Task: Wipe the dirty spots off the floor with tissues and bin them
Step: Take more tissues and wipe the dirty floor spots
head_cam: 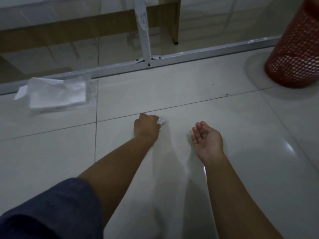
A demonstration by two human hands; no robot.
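Observation:
My left hand is closed around a crumpled white tissue, pressed low against the pale tiled floor near a grout line. My right hand hovers palm-up to the right of it, fingers apart and holding nothing. A pack of white tissues in clear wrap lies on the floor at the left. A red mesh bin stands at the far right. Small dark specks dot the tiles ahead of my hands.
A white metal frame rail runs across the floor beyond my hands, with an upright post rising from it. Behind it stands wooden furniture with a leg. My dark blue sleeve fills the lower left.

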